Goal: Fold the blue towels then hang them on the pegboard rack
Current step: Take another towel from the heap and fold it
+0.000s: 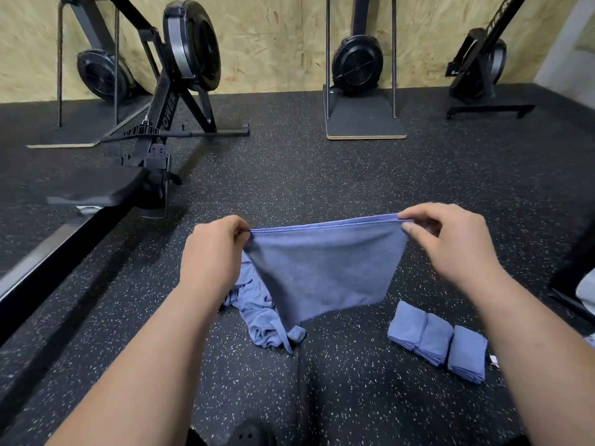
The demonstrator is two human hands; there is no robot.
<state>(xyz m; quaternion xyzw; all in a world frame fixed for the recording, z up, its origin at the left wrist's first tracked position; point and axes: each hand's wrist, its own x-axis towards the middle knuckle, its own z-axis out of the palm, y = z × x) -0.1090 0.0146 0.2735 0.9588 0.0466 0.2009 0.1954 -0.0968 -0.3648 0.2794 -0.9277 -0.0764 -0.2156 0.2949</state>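
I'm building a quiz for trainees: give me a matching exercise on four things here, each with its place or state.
Things: 1 held towel; 2 crumpled towels; 3 folded towels; 4 rowing machine.
States: A neat row on the floor, right; B stretched between left hand and right hand; C black, farther off, left; D loose heap on floor.
Pairs: 1-B, 2-D, 3-A, 4-C.

Black speckled rubber floor [322, 175], chipboard wall [277, 40], rowing machines [180, 75] standing along it.
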